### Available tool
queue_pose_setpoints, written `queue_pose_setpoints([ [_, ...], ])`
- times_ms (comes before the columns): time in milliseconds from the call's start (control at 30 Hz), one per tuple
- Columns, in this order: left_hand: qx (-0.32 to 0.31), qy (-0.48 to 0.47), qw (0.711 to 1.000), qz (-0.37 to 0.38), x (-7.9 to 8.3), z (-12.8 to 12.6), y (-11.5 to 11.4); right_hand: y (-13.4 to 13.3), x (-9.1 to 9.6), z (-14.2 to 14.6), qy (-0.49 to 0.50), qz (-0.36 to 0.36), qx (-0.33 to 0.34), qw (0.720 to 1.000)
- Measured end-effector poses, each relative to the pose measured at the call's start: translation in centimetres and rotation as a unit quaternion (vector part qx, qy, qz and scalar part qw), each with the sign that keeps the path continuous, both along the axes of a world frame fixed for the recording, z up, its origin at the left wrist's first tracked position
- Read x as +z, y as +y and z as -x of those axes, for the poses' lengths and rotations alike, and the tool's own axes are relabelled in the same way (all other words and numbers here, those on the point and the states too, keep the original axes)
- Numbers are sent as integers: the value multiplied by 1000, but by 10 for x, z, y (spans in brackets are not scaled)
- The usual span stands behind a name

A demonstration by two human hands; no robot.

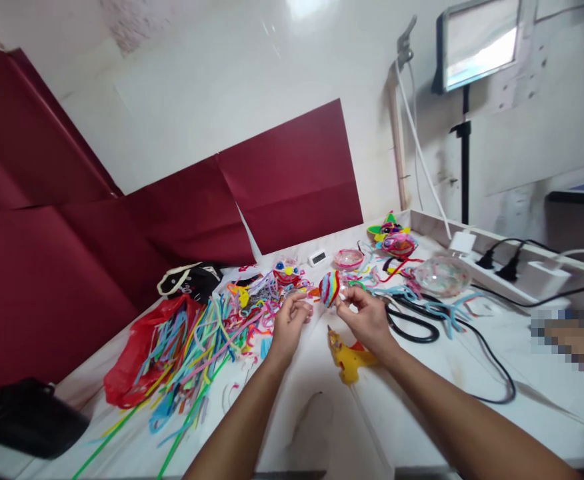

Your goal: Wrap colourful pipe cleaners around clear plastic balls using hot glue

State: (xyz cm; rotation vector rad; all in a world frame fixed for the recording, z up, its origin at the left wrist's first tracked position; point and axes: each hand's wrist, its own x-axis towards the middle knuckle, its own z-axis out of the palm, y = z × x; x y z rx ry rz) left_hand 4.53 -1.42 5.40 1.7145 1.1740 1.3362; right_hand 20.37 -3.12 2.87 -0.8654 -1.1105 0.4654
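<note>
A small ball striped in red, yellow, white and blue fuzzy pipe cleaner (329, 289) is raised above the table at the centre. My right hand (369, 320) grips its right side between thumb and fingers. Just left of it is my left hand (291, 323), its fingers curled together; what they hold, if anything, is too small to make out. A bit of orange shows between its fingertips and the ball. Below the hands lies a yellow glue gun (345, 360), its nozzle toward the ball and its handle partly behind my right wrist.
Loose pipe cleaners (212, 333) spill from a red plastic bag (129, 363) on the left. Clear plastic half-shells (442, 277), a small white digital display (317, 257) and finished colourful figures (397, 243) stand farther back. Black cable (502, 373) and a power strip (512, 283) occupy the right.
</note>
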Motion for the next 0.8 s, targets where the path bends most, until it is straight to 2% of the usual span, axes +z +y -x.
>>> queue_pose_setpoints([
  [67, 27, -9, 999, -16, -1, -8, -5, 0, 0, -1, -14, -10, -17, 1000],
  [167, 72, 6, 994, -81, 4, -20, -15, -1, 1, -3, -46, -30, -39, 998],
  [267, 59, 131, 962, -233, 16, -30, -26, -2, 1, -6, -84, -61, -54, 993],
  [367, 40, 217, 930, -294, 27, -36, -34, -3, 0, -7, -121, -98, -63, 986],
  [567, 70, 340, 878, -328, 38, -39, -44, -6, 0, -6, -179, -160, -75, 968],
  [800, 97, 346, 885, -296, 41, -42, -52, -10, 3, -7, -219, -188, -73, 955],
])
